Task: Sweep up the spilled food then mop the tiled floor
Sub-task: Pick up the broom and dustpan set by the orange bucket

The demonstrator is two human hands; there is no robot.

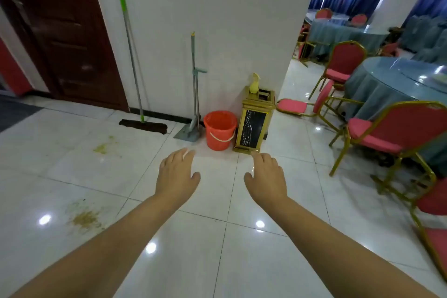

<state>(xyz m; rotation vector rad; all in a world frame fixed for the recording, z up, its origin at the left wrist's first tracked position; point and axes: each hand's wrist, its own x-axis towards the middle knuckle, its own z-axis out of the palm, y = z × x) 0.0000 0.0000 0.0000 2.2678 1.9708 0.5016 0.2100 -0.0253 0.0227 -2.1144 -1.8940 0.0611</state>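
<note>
Two patches of yellowish spilled food lie on the white tiled floor (242, 261): one at the near left (84, 219), one farther back (105, 146). A flat mop (143, 125) with a green and grey handle leans on the white wall. To its right stand a grey broom and long-handled dustpan (188, 132), also against the wall. An orange bucket (219, 129) sits beside them. My left hand (176, 173) and my right hand (266, 176) are stretched out in front of me, fingers straight, palms down, holding nothing.
A gold and black bin (254, 126) with a yellow bottle on top stands right of the bucket. Red chairs with gold frames (387, 133) and round tables with blue cloths (396, 82) fill the right side. A dark wooden door (60, 31) is at the left.
</note>
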